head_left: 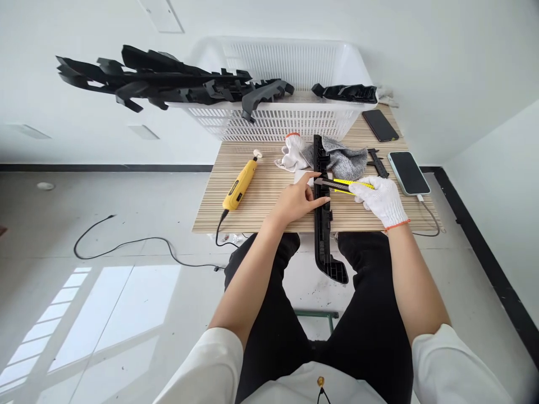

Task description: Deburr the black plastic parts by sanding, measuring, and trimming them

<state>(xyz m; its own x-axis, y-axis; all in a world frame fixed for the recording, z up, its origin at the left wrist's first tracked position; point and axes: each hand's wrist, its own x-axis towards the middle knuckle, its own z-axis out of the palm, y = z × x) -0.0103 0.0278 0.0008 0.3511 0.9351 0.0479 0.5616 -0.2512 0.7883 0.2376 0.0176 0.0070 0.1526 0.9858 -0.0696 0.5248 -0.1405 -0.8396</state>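
Observation:
A long black plastic part (322,224) lies across the table's front edge, its bent, ribbed end hanging out over my lap. My bare left hand (298,197) grips the part near its middle, thumb and forefinger spread along it. In my right hand (379,199), which wears a white knit glove with an orange cuff, is a yellow utility knife (347,184). Its dark blade reaches over the part beside my left fingertips; whether the blade touches the plastic I cannot tell. Behind the part lie a grey cloth (347,160) and a white glove (293,152).
A yellow rotary tool (241,185) with a black cord lies on the left of the table (269,219). At the back, a white basket (269,120) carries several black plastic parts (168,81). A caliper (379,164), a black phone (380,125) and a charging phone (408,173) lie right.

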